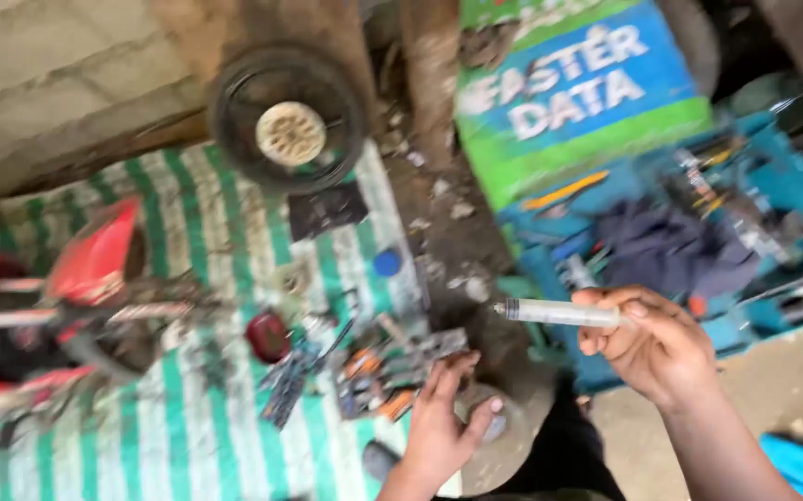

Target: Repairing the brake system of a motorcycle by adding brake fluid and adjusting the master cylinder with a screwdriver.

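Observation:
My right hand is raised at the right and grips a clear plastic syringe that points left, level with the ground. Lower down, my left hand reaches with spread fingers to a heap of small tools and metal parts on a green and white striped mat. It touches or hovers just over the heap's near edge; the blur hides which. A round grey dish lies under its thumb.
A small black wheel leans at the back. Red motorcycle parts lie at the left. A blue tool tray with tools and a dark cloth sits at the right, behind it a green and blue printed board.

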